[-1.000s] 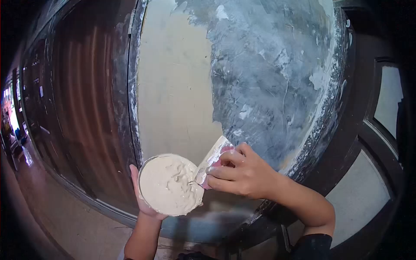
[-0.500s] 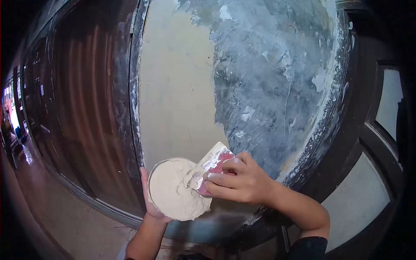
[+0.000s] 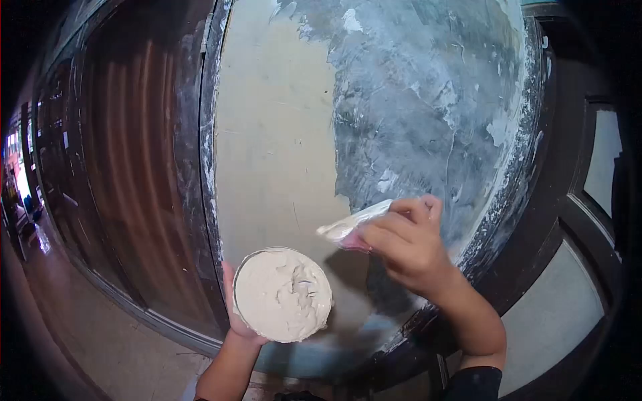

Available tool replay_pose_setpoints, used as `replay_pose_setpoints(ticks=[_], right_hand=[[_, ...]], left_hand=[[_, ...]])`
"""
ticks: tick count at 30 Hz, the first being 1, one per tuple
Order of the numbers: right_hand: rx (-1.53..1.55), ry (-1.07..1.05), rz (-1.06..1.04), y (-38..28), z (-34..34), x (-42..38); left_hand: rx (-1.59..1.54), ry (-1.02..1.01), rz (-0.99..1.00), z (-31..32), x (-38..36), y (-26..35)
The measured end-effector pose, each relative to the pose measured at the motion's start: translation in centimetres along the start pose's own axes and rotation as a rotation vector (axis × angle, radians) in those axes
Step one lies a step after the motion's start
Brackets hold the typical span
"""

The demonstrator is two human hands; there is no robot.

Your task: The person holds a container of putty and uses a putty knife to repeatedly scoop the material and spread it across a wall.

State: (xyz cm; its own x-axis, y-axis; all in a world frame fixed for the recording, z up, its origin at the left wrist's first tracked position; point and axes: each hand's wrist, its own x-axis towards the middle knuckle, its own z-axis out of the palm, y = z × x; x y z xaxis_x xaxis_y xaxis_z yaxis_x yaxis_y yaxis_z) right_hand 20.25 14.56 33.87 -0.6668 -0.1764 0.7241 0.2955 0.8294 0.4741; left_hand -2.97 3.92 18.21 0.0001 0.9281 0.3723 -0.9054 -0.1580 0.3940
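My left hand (image 3: 234, 314) cups a round bowl of pale putty (image 3: 282, 294) from below, held up close to the wall panel (image 3: 281, 134). My right hand (image 3: 408, 244) grips a pink-backed scraper (image 3: 351, 226) with a smear of putty on its blade, lifted above and to the right of the bowl. The blade sits near the edge where cream putty meets the bare grey-blue patch (image 3: 428, 100) of the panel.
A dark wooden frame (image 3: 200, 167) borders the panel on the left, with brown wood panelling (image 3: 127, 147) beyond it. Another dark frame with pale inset panes (image 3: 568, 294) stands on the right. A tiled floor (image 3: 73, 321) shows at lower left.
My right hand pulled the scraper out of the bowl and raised it up and to the right toward the wall. The bowl stayed nearly in place.
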Motion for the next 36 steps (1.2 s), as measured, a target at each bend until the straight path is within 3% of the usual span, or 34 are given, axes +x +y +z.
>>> replay_pose_setpoints(ticks=[4,6,7,9,11,13,14,19,23,26,28,30,31,34,36], right_hand=[[0.015,0.064,0.146,3.3,-0.4,2.3],[0.008,0.199,0.241,4.5,0.1,3.4],[0.042,0.142,0.304,5.4,0.6,3.3],[0.020,0.162,0.284,6.3,2.4,3.2],[-0.009,0.138,0.271,7.1,4.2,2.8],[-0.038,0.114,0.258,7.5,5.3,2.7],[-0.101,0.117,0.262,7.7,5.6,2.9],[-0.108,0.187,0.273,9.1,5.3,3.7],[-0.186,0.122,0.155,8.9,6.7,3.2],[-0.203,0.311,0.215,10.2,6.1,5.0],[-0.158,0.273,0.207,9.7,5.8,4.7],[-0.109,0.172,0.145,8.9,6.2,3.9],[-0.106,0.172,0.145,9.0,6.4,4.0],[-0.222,0.284,0.214,9.6,6.4,4.9],[-0.209,0.321,0.228,10.3,5.8,5.1]], left_hand=[[0.009,-0.015,-0.045,-0.1,0.2,0.3],[-0.201,-0.054,-0.024,-0.1,0.1,0.4],[-0.201,-0.056,-0.023,-0.3,0.1,0.4],[0.013,-0.087,-0.045,-0.9,0.0,0.8],[-0.002,-0.162,-0.060,-1.2,-0.2,1.2],[-0.269,0.060,0.024,-1.8,-0.2,1.2],[0.090,0.104,0.038,-2.7,-0.3,1.4],[0.136,0.125,0.074,-2.8,-0.6,2.0],[0.030,0.047,0.094,-2.2,-0.9,2.3],[0.027,0.091,0.102,-2.5,-1.0,2.3],[0.029,0.061,0.094,-2.5,-1.1,2.3],[0.055,0.172,0.118,-2.9,-1.5,2.4],[0.066,0.058,0.086,-2.7,-1.6,2.5],[0.035,0.096,0.082,-2.0,-1.8,2.7],[0.025,-0.123,0.026,-1.6,-1.8,2.9]])
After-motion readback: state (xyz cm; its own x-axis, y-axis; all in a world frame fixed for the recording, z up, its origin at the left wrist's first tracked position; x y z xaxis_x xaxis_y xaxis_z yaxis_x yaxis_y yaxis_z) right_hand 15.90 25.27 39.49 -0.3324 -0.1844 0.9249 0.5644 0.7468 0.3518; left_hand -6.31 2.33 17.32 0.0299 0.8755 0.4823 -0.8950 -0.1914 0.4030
